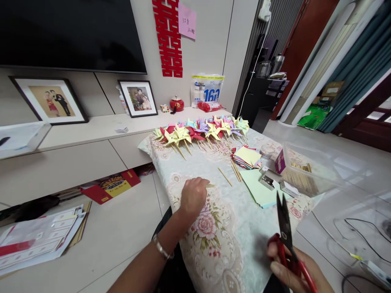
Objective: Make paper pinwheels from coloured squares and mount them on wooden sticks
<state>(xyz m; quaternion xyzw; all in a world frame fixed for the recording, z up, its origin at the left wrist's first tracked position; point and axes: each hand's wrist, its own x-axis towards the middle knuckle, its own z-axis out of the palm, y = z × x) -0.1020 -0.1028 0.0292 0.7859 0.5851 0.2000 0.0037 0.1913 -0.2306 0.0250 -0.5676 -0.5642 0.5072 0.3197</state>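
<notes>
My right hand (290, 270) grips red-handled scissors (284, 228) at the lower right; their dark blades point up and stand slightly apart. Over the near left part of the tablecloth, my left hand (194, 197) is closed, its back toward me. A small piece of pale yellow paper (210, 185) sticks out at its fingertips, and the rest is hidden by the hand. Beyond it lie loose wooden sticks (225, 177) and a stack of coloured paper squares (247, 156). Several paper pinwheels (207, 130) on sticks lie along the table's far end.
Light green sheets (259, 191) lie right of the sticks, with a small box (269, 181) on them. A clear plastic bin (317, 171) holding sticks stands at the right edge. A low cabinet (106, 130) with framed photos runs behind. Cables (360, 232) trail on the floor.
</notes>
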